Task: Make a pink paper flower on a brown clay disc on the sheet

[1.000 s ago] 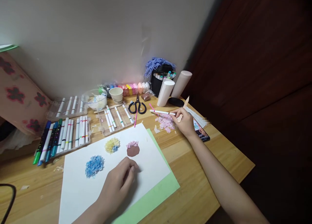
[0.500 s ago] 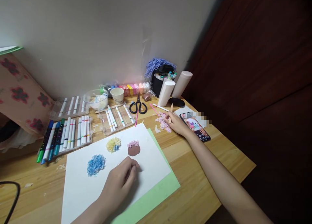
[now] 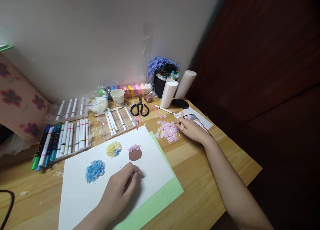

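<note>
My left hand point(image 3: 120, 186) rests on the white paper point(image 3: 75, 203), fingers curled in, just below a brown clay-like disc point(image 3: 135, 155). Pink bits point(image 3: 134, 148) cover the disc's upper edge. Blue crumbs point(image 3: 95, 171) and yellow crumbs point(image 3: 113, 148), with some blue among them, form round patches further left on that sheet. Off the paper, my right hand point(image 3: 192, 130) grips a flat wooden craft stick point(image 3: 182, 119) upright. It is at the right edge of a heap of pink paper-like scraps point(image 3: 169, 131); its fingertips are partly hidden.
A phone point(image 3: 196, 119) lies partly behind my right hand. Black scissors point(image 3: 140, 108), marker trays point(image 3: 102, 131), a paper cup point(image 3: 117, 97) and a clear bowl point(image 3: 95, 103) stand along the back. Two white bottles point(image 3: 169, 95) and a pen holder point(image 3: 160, 85) are back right.
My right hand has drawn back to the right with the craft stick, uncovering more of the pink heap and covering more of the phone. My left hand keeps its place on the paper.
</note>
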`<state>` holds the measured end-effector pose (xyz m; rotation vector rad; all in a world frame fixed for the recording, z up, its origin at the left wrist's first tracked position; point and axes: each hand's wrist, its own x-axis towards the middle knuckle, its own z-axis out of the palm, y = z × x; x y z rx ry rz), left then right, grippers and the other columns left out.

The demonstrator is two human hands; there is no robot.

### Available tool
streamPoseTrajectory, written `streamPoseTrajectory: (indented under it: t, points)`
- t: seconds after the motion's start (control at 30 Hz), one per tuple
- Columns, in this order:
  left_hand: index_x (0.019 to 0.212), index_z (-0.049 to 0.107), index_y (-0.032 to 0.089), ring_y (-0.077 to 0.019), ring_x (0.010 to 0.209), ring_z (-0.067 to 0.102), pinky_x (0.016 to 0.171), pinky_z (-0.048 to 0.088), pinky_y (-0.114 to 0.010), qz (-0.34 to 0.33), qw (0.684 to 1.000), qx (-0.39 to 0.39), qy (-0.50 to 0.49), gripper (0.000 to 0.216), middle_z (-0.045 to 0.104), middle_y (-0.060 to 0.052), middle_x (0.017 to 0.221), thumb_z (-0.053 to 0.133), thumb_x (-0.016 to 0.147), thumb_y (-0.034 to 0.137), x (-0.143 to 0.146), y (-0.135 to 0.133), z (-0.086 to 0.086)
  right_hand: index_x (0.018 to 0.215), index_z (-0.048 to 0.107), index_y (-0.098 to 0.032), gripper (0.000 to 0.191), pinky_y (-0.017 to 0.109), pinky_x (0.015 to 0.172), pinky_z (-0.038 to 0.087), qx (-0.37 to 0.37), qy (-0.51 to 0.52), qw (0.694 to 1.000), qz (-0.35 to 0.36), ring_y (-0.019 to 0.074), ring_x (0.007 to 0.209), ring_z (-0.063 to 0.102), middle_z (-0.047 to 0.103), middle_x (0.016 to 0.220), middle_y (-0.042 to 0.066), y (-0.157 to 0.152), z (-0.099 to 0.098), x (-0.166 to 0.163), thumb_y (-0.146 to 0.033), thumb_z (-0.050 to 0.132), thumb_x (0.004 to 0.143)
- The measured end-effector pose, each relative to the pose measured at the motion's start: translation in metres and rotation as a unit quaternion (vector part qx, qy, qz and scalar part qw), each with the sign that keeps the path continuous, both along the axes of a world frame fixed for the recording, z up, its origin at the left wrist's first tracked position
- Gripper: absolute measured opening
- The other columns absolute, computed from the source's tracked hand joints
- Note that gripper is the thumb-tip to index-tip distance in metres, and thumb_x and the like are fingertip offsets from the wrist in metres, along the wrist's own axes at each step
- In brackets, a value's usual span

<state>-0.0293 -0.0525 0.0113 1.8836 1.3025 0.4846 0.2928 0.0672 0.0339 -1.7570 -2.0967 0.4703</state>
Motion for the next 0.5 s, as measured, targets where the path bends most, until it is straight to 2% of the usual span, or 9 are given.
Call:
streamPoseTrajectory:
  t: [0.1,0.23,0.27,0.37,0.5]
  points:
    - [0.091,0.056,0.023,-0.0155,0.073,0.057,0.069,0.043,-0.027,-0.004,1.0,0.0,-0.003,0.028,0.062,-0.001,0.083,0.031,0.096,0.033,0.0,0.0,0.0,0.072,0.052,-0.024,0.019,0.029,0.06,0.044,0.013,0.039,0.999,0.01,0.0199,0.069,0.063,0.068,0.072,0.001,-0.001,0.003,-0.006,-0.034,0.048,0.089]
    - [0.09,0.056,0.023,-0.0157,0.071,0.056,0.068,0.042,-0.027,-0.003,1.0,-0.002,-0.001,0.028,0.062,-0.001,0.082,0.031,0.096,0.034,0.0,-0.001,0.0,0.085,0.053,-0.023,0.003,0.035,0.075,0.047,0.157,0.083,0.984,-0.013,0.0239,0.089,0.065,0.069,0.099,0.008,0.011,-0.012,-0.015,-0.024,0.05,0.085]
    - [0.091,0.056,0.023,-0.0158,0.071,0.056,0.068,0.042,-0.027,-0.003,1.0,-0.003,0.0,0.028,0.061,-0.001,0.082,0.031,0.096,0.034,0.0,-0.001,0.0,0.087,0.052,-0.023,0.004,0.036,0.078,0.047,0.163,0.081,0.983,-0.007,0.0242,0.092,0.064,0.069,0.101,0.008,0.017,-0.019,-0.018,-0.021,0.05,0.084]
    - [0.091,0.056,0.022,-0.0162,0.072,0.056,0.069,0.043,-0.028,-0.004,1.0,-0.002,-0.002,0.028,0.062,-0.002,0.082,0.031,0.096,0.033,0.0,-0.001,0.0,0.08,0.05,-0.023,0.013,0.035,0.079,0.047,0.164,0.069,0.984,0.007,0.0239,0.091,0.064,0.069,0.094,0.008,0.035,-0.041,-0.029,-0.01,0.049,0.079]
    - [0.09,0.056,0.022,-0.0164,0.072,0.057,0.068,0.043,-0.028,-0.014,1.0,0.005,-0.007,0.028,0.062,-0.003,0.084,0.031,0.096,0.033,0.0,0.0,0.0,0.075,0.046,-0.023,0.011,0.034,0.073,0.046,0.17,0.065,0.983,-0.011,0.0235,0.081,0.063,0.067,0.084,0.007,0.049,-0.053,-0.037,-0.014,0.05,0.08]
